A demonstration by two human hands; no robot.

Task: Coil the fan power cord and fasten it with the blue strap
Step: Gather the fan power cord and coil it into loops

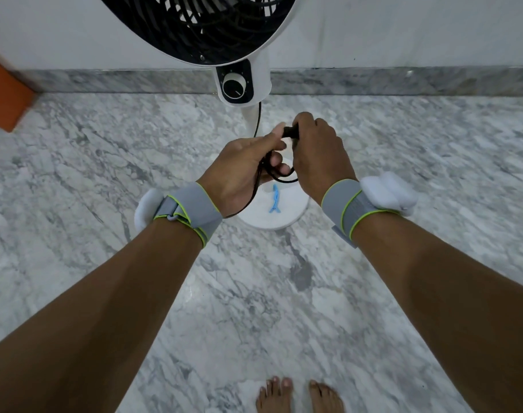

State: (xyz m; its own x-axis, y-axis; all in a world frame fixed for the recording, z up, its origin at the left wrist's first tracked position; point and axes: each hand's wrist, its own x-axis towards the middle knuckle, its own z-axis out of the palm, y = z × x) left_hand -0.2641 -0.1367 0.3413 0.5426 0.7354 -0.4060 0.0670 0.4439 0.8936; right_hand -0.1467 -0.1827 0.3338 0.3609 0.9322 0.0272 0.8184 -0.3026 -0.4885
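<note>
Black power cord [279, 174] is bunched in loops between a person's two bare hands, held above the round white base [287, 213] of a pedestal fan [212, 28] standing on a grey marble floor [105, 150]. Left hand [242, 171] is curled around the gathered loops, thumb stretched toward the other hand; right hand [318, 150] is closed in a fist over the cord's dark end at the top of the bundle. One strand runs from the hands up along the fan's white pole toward the control dial [234, 88]. Blue strap [274, 198] lies loose on the fan base, just below the hands and apart from the cord. Grey wristbands with lime edging wrap both wrists. Bare toes [299, 394] show on the floor, well in front of the base.
</note>
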